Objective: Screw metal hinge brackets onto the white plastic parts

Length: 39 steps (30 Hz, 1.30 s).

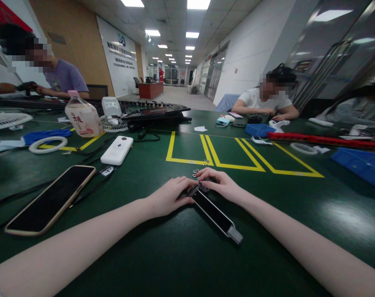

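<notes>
A long black bar-shaped device [212,211] with silver edges and a grey block at its near end lies slanted on the green table [162,260]. My left hand [172,194] grips its far end between thumb and fingers. At that same end, the fingers of my right hand [220,181] are closed around a small dark metal part [202,186], mostly hidden by the fingertips. Just beyond both hands are several small metal rings or nuts [195,171], too small to tell which.
Left of my arms lie a large phone [51,198], a white power bank [117,150], a white ring [48,144] and a peach drink bottle [84,115]. Yellow tape outlines [240,166] mark the table ahead. Blue bins [361,165] stand right. Other people sit across the table.
</notes>
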Motion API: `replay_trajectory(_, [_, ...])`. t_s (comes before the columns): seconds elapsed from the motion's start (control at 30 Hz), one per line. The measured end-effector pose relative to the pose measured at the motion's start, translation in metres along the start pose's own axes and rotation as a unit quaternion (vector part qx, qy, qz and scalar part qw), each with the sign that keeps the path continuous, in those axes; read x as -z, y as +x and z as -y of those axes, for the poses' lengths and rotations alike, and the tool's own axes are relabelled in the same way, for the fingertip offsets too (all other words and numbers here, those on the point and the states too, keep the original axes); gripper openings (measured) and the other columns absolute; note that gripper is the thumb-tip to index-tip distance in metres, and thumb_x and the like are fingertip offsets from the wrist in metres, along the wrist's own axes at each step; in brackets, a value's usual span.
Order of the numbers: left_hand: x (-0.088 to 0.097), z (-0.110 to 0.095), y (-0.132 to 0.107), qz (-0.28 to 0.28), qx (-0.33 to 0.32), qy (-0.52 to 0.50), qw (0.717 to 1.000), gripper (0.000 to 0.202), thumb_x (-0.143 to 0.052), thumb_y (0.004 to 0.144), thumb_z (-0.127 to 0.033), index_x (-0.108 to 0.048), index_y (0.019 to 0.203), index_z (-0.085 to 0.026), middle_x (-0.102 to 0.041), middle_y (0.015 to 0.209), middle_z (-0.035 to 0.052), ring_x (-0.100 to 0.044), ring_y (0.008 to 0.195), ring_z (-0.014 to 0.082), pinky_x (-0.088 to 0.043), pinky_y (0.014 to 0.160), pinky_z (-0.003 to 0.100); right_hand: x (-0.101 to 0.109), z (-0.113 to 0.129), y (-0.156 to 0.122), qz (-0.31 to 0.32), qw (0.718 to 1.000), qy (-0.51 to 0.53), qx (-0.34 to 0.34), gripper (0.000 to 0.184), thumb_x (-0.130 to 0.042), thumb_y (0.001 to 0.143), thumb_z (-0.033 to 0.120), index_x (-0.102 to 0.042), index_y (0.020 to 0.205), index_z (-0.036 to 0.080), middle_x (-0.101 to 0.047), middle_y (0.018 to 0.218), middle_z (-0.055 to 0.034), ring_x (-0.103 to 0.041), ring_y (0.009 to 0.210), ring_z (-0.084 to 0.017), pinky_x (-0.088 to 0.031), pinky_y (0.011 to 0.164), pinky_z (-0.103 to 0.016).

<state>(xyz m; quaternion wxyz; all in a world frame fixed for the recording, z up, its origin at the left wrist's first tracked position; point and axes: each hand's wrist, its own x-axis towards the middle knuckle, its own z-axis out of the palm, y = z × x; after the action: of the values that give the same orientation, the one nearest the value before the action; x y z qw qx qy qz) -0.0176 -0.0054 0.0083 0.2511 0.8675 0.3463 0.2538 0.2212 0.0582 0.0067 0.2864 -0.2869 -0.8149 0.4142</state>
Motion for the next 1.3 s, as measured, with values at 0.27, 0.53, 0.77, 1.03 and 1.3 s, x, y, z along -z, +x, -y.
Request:
replay_trajectory(0.27, [0.0012, -0.0013, -0.001, 0.004, 0.002, -0.004, 1.0, 0.041, -0.061, 0.091, -0.024, -0.048, 0.13, -0.021, -0.06, 0.114, 0.0083, -0.056, 0.103, 0.0235, -0.046, 0.092, 0.042, 0.0032, 0.003, -0.0002, 0.029, 0.999, 0.022, -0.03, 0.016, -0.062, 0.09, 0.03, -0.067, 0.099, 0.019, -0.057, 0.12, -0.0066, -0.048, 0.122, -0.024, -0.035, 0.107, -0.046])
replay_trajectory(0.53, [0.0019, -0.002, -0.0009, 0.004, 0.003, -0.004, 1.0, 0.042, -0.061, 0.09, -0.024, -0.048, 0.13, -0.021, -0.06, 0.113, 0.0074, -0.056, 0.103, 0.0226, -0.046, 0.093, 0.041, 0.0022, 0.0078, 0.0011, 0.04, 0.999, 0.022, -0.029, 0.017, -0.062, 0.09, 0.033, -0.065, 0.098, 0.017, -0.058, 0.117, -0.0074, -0.047, 0.122, -0.024, -0.033, 0.108, -0.047])
replay_trajectory(0.77, [0.0015, -0.0025, -0.0004, 0.004, 0.004, -0.005, 1.0, 0.041, -0.061, 0.091, -0.025, -0.048, 0.13, -0.022, -0.06, 0.113, 0.0073, -0.056, 0.103, 0.0231, -0.046, 0.093, 0.042, 0.0037, 0.008, 0.0, 0.045, 0.998, 0.017, -0.036, 0.019, -0.061, 0.091, 0.034, -0.065, 0.098, 0.017, -0.058, 0.117, -0.0072, -0.048, 0.12, -0.024, -0.036, 0.106, -0.046])
replay_trajectory(1.03, [0.0006, -0.0017, 0.0001, 0.004, 0.003, -0.003, 1.0, 0.042, -0.06, 0.091, -0.025, -0.048, 0.13, -0.021, -0.06, 0.112, 0.008, -0.057, 0.102, 0.0233, -0.046, 0.092, 0.042, 0.0007, 0.0038, 0.0012, 0.018, 0.999, 0.04, -0.03, 0.02, -0.064, 0.088, 0.034, -0.066, 0.094, 0.015, -0.061, 0.113, -0.0074, -0.053, 0.113, -0.023, -0.04, 0.101, -0.041])
replay_trajectory(1.3, [0.0003, -0.0022, 0.0, 0.008, 0.013, -0.016, 1.0, 0.041, -0.061, 0.09, -0.025, -0.049, 0.129, -0.022, -0.061, 0.113, 0.0072, -0.056, 0.103, 0.0231, -0.046, 0.092, 0.043, 0.0006, 0.0069, 0.0001, 0.026, 0.999, 0.002, -0.03, 0.026, -0.063, 0.089, 0.033, -0.069, 0.108, 0.018, -0.061, 0.114, -0.0059, -0.055, 0.111, -0.021, -0.041, 0.101, -0.039])
